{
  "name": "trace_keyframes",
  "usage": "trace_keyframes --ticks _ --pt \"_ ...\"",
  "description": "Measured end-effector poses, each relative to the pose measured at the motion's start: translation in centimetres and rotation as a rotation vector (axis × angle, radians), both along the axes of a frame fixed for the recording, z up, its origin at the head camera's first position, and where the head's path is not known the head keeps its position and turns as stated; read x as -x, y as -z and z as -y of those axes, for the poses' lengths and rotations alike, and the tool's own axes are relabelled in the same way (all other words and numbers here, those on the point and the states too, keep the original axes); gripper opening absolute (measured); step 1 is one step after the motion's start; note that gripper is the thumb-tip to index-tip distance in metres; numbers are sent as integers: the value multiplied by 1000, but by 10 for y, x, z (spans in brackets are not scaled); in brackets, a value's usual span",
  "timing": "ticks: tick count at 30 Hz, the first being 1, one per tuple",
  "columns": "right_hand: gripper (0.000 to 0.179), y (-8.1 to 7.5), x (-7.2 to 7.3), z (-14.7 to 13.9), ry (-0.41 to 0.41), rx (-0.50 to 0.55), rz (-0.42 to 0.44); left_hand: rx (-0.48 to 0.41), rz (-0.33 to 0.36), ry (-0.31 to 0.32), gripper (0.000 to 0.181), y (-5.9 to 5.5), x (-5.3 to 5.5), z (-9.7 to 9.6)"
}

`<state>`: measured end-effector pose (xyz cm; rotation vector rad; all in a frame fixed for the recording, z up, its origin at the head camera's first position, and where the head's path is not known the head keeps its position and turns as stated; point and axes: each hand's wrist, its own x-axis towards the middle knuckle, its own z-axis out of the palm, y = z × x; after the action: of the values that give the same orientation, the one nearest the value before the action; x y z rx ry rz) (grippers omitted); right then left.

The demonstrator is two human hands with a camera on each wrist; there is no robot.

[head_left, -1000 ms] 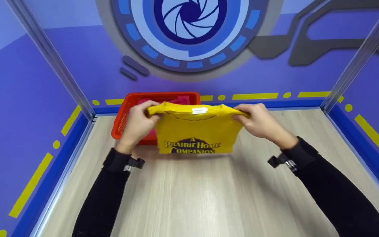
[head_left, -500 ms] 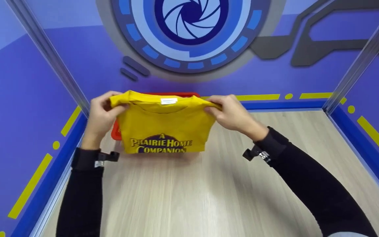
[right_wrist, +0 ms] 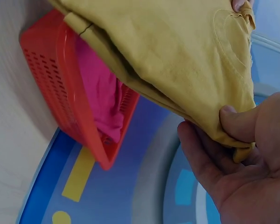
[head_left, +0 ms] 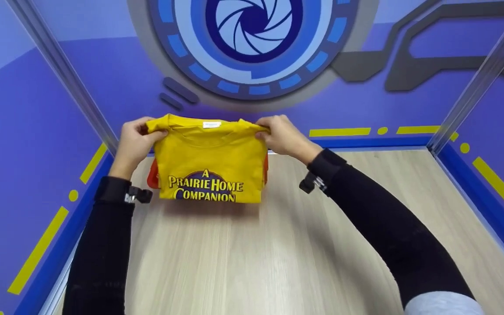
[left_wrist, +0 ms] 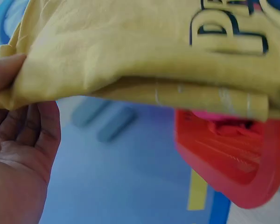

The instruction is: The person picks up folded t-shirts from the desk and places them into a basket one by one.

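Note:
A folded yellow T-shirt (head_left: 210, 155) with dark printed lettering and a white neck label hangs between both hands. My left hand (head_left: 134, 144) pinches its left shoulder corner, and my right hand (head_left: 285, 136) pinches the right one, thumb on the near side in the right wrist view. Behind and below the shirt stands a red plastic basket (right_wrist: 51, 79), mostly hidden in the head view. Pink cloth (right_wrist: 100, 88) lies inside the basket. The folded lower edge of the shirt hangs apart from the basket's rim in the left wrist view.
The basket stands on a light wood-grain table (head_left: 269, 258) near the back wall. Blue and purple printed panels (head_left: 365, 105) close in the back and both sides, with metal posts (head_left: 66, 74) at the corners.
Both hands have carried the T-shirt leftward from beside the basket to in front of and over it, covering most of it in the head view. The right hand has come closer to the left.

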<state>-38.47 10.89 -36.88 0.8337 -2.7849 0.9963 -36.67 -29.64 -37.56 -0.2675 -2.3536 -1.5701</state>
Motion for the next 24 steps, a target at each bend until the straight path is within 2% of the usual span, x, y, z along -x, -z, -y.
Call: trace_keyframes --ticks 4,8,14,24 --pt "29 6 17 9 15 -16 -13 167 30 -83 24 2 17 1" --pt "27 15 32 14 57 -14 0 267 71 -136 25 3 33 -2" --pt "30 35 52 17 111 -47 48 379 158 -139 29 10 53 -13" --pt "31 67 74 24 85 -79 88 492 289 -138 33 29 70 -17"
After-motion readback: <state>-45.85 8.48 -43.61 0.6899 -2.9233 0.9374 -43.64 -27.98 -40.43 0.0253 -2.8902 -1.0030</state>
